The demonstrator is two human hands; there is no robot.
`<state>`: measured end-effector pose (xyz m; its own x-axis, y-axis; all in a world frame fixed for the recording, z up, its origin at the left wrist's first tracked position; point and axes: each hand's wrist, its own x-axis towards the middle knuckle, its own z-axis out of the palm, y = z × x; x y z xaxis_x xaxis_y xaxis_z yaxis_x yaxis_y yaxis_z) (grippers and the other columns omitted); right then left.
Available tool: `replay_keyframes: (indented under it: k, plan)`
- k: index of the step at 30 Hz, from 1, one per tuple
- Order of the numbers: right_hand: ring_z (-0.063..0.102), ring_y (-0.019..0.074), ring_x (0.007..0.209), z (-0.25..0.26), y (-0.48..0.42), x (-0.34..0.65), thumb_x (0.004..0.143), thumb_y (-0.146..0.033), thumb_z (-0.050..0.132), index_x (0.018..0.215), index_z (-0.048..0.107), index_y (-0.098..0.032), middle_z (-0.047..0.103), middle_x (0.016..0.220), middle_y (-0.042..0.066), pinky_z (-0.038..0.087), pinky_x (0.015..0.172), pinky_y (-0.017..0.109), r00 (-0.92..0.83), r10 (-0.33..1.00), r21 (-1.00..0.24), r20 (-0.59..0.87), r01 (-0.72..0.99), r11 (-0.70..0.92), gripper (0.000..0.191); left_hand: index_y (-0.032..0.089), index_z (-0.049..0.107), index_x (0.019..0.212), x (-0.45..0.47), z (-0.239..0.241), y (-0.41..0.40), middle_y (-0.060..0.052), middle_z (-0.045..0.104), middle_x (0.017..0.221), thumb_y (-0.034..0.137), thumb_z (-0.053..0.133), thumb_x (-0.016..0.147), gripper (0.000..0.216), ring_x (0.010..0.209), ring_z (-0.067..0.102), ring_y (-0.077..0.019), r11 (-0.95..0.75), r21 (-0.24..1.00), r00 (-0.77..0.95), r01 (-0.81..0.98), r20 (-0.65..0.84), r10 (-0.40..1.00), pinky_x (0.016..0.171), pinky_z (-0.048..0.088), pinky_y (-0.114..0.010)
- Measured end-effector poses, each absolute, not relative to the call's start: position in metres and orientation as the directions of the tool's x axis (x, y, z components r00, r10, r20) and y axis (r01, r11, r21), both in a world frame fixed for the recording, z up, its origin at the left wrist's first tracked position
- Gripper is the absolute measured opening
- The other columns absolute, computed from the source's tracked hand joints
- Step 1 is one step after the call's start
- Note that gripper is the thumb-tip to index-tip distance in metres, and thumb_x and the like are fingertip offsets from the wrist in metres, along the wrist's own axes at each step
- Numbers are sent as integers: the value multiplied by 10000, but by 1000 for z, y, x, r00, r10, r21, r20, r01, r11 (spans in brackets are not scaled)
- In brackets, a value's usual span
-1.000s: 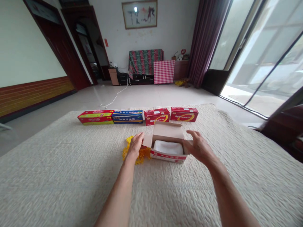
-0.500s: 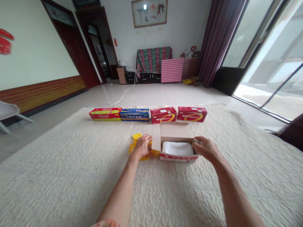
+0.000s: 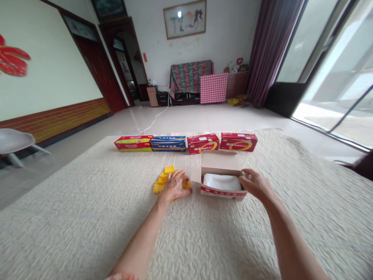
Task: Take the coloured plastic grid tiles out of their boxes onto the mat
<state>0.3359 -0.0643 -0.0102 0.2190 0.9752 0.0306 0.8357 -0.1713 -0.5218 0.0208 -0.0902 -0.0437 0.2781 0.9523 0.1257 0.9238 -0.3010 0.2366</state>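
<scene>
An open cardboard box (image 3: pixel 223 195), red and white outside, stands on the quilted cover with its lid raised at the back. Folded white cloth or paper (image 3: pixel 222 182) lies inside it. My right hand (image 3: pixel 256 183) pinches the box's right side, thumb toward the inside. Just left of the box, my left hand (image 3: pixel 176 186) rests over several yellow toothed-edged pieces (image 3: pixel 159 186), fingers apart and lightly bent. Part of the yellow pile is hidden under that hand.
Behind the open box stand closed cartons in a row: a red and yellow-green one (image 3: pixel 134 144), a blue one (image 3: pixel 168 144) and two red ones (image 3: pixel 203 144). The textured cream cover (image 3: pixel 186 241) lies beneath everything. A white chair (image 3: pixel 17 140) stands at the left.
My left hand has drawn away from the box's left flap, and its fingers have spread over the yellow pieces, which shifted left. My right hand keeps its hold. The view has turned slightly.
</scene>
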Motion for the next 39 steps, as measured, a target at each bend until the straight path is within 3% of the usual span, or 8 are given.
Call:
replay_keyframes:
  k: [4, 9, 16, 22, 29, 35, 37, 39]
  plan:
    - [658, 233, 766, -13, -64, 320, 745, -332, 537, 1157, 675, -137, 728, 850, 101, 456, 617, 279, 160, 987, -576, 35, 810, -111, 477, 252, 661, 983, -18, -46, -93, -53, 600, 1175, 370, 657, 732, 277, 1221, 452, -283, -266, 211, 240, 941, 141, 961, 1060, 300, -485]
    - [664, 236, 742, -9, -71, 296, 754, -338, 523, 1180, 657, -121, 712, 806, 94, 464, 611, 289, 122, 993, -639, 8, 764, -88, 497, 231, 671, 1013, -55, -39, -95, -90, 573, 1277, 245, 602, 742, 280, 1253, 450, -312, -104, 183, 79, 978, 141, 987, 1037, 317, -517]
    - [630, 271, 1018, -10, -70, 295, 766, -458, 566, 1175, 634, -103, 647, 1142, 177, 491, 845, 356, 99, 985, -737, 141, 674, 38, 546, 242, 594, 1241, -50, -47, -67, -114, 476, 1432, 319, 560, 851, 400, 1344, 367, -325, -82, 187, 47, 979, 183, 982, 1095, 255, -529]
    - [630, 258, 977, -19, -66, 296, 779, -374, 562, 1135, 658, -110, 641, 1135, 173, 490, 840, 363, 34, 993, -734, 115, 676, 62, 453, 207, 632, 1182, -64, -52, -72, -138, 516, 1390, 280, 471, 901, 332, 1318, 394, -331, -13, 164, -16, 986, 169, 985, 1059, 284, -553]
    - [614, 229, 965, -29, -64, 294, 766, -346, 572, 1135, 657, -108, 608, 1143, 168, 478, 847, 350, 88, 961, -669, 261, 734, 115, 448, 233, 601, 1260, -49, -60, -108, -108, 488, 1435, 437, 573, 848, 460, 1371, 359, -325, -277, 242, 243, 930, 163, 956, 1099, 287, -506]
    - [633, 228, 936, -28, -66, 291, 777, -333, 544, 1128, 660, -120, 617, 1140, 154, 484, 830, 345, 79, 962, -632, 260, 767, 108, 426, 220, 631, 1190, -59, -65, -125, -109, 552, 1353, 346, 545, 867, 357, 1308, 442, -282, -306, 214, 252, 927, 247, 936, 1092, 318, -480]
    - [636, 229, 935, -27, -68, 289, 788, -322, 521, 1087, 672, -131, 637, 1110, 138, 483, 829, 336, 59, 969, -632, 240, 767, 110, 386, 221, 669, 1092, -68, -61, -126, -103, 614, 1250, 306, 534, 863, 279, 1248, 498, -272, -285, 268, 212, 920, 271, 939, 1076, 341, -477]
    - [636, 233, 924, -26, -70, 286, 787, -313, 504, 1074, 672, -131, 648, 1079, 134, 486, 817, 339, 53, 975, -639, 215, 762, 100, 379, 217, 700, 957, -73, -55, -124, -97, 657, 1152, 253, 555, 825, 199, 1199, 535, -270, -222, 477, 76, 850, 307, 949, 1085, 337, -476]
